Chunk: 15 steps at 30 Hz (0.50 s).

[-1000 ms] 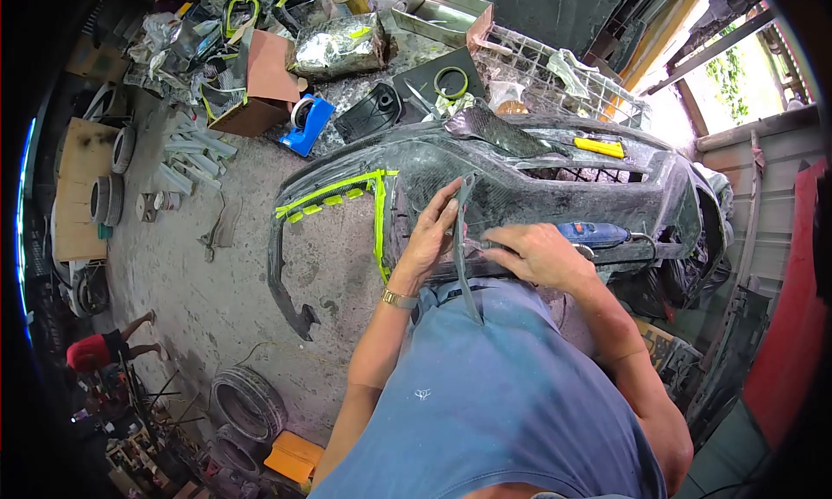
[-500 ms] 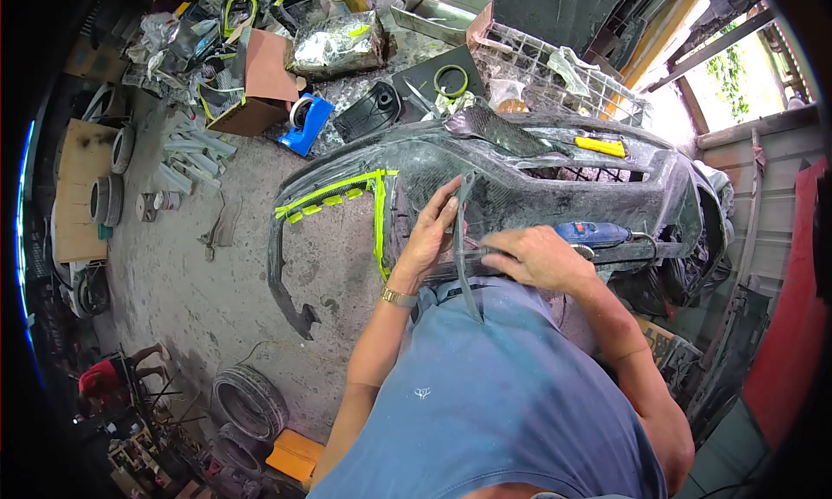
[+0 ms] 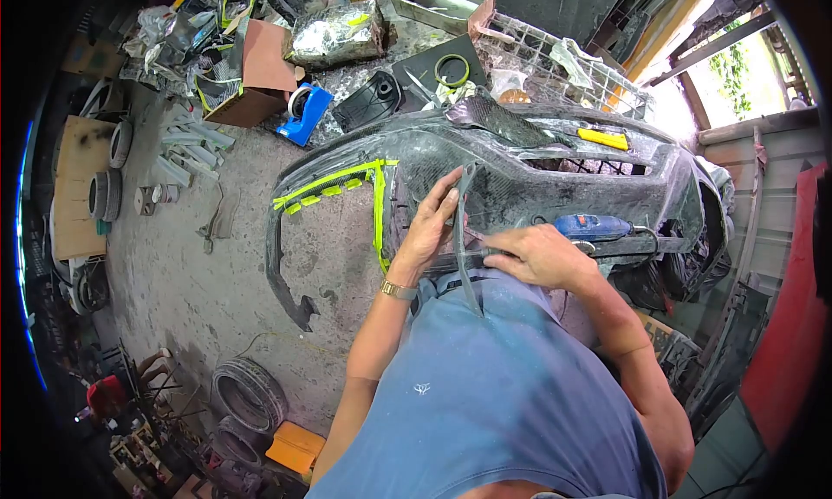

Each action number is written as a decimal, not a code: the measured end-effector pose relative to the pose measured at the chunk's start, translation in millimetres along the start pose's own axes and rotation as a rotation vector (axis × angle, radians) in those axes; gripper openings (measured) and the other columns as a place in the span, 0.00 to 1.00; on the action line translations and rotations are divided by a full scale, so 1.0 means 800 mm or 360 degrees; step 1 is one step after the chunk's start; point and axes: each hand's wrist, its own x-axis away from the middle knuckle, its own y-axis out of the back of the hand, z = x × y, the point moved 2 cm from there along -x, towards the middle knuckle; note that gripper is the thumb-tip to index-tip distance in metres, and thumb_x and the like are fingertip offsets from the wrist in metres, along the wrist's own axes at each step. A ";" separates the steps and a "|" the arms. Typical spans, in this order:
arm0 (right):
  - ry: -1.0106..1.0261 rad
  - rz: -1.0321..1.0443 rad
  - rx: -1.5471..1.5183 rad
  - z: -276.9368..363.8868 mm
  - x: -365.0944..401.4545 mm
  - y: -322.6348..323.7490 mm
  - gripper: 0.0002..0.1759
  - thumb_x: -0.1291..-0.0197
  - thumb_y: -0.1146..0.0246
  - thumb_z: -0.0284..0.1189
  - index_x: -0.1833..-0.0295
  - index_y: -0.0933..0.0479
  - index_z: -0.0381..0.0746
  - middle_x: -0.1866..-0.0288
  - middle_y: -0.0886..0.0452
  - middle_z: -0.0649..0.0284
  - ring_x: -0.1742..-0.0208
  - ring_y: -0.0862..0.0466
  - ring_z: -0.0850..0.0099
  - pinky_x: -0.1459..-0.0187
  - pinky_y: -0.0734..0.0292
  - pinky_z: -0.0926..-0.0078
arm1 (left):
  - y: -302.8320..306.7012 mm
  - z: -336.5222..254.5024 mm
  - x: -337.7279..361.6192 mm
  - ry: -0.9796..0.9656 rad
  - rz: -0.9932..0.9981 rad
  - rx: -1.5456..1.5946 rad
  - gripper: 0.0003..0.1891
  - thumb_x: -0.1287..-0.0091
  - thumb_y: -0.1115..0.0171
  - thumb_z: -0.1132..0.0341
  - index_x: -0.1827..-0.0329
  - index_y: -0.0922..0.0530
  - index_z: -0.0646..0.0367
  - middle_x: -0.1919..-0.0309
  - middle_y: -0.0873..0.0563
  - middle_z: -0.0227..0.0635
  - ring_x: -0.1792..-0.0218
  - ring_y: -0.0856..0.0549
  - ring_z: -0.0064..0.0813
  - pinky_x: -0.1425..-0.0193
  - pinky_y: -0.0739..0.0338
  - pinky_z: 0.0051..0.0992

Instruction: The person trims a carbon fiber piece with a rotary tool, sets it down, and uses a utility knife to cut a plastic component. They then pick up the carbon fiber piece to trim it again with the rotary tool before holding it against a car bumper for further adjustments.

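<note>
A dark carbon-weave car bumper (image 3: 555, 182) lies in front of me, with yellow-green tape (image 3: 379, 208) on its left end. My left hand (image 3: 431, 226) pinches a long, narrow grey strip (image 3: 464, 278) against the bumper's face; the strip hangs down over my blue shirt. My right hand (image 3: 537, 254) is closed around a thin tool whose tip meets the strip just right of my left fingers. Most of that tool is hidden in the hand. A gold watch sits on my left wrist.
A blue power tool (image 3: 594, 228) and a yellow-handled tool (image 3: 604, 138) rest on the bumper. Behind are a blue tape dispenser (image 3: 303, 113), cardboard box (image 3: 251, 74), wire basket (image 3: 555, 61) and metal tray (image 3: 442, 3). A tyre (image 3: 250, 395) and a person in red (image 3: 108, 395) are lower left.
Both hands stay on the strip with almost no movement. My view has tipped slightly, so the bumper sits a little higher. The person in red has moved down and crouched.
</note>
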 end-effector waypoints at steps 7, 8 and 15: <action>-0.0024 -0.0063 0.0049 0.004 0.002 0.000 0.21 0.33 0.43 0.44 0.48 0.21 0.38 0.56 0.16 0.50 0.56 0.17 0.49 0.55 0.23 0.55 | -0.001 0.000 0.003 0.0024 -0.0022 -0.0026 0.23 0.23 0.48 0.61 0.27 0.34 0.52 0.58 0.25 0.21 0.64 0.26 0.09 0.62 0.27 0.12; -0.0018 0.0039 0.0031 0.005 0.005 -0.002 0.20 0.33 0.43 0.44 0.49 0.21 0.39 0.56 0.16 0.50 0.56 0.17 0.49 0.55 0.23 0.55 | -0.002 -0.001 0.003 0.0016 -0.0027 -0.0023 0.23 0.23 0.48 0.61 0.27 0.34 0.51 0.58 0.25 0.21 0.64 0.26 0.10 0.62 0.27 0.12; 0.0027 -0.0091 -0.0012 0.001 -0.004 0.001 0.20 0.34 0.42 0.44 0.48 0.21 0.39 0.57 0.16 0.51 0.56 0.17 0.49 0.56 0.23 0.54 | -0.003 0.002 0.003 0.0008 -0.0002 -0.0011 0.23 0.24 0.47 0.60 0.27 0.35 0.51 0.59 0.25 0.21 0.65 0.26 0.10 0.63 0.27 0.13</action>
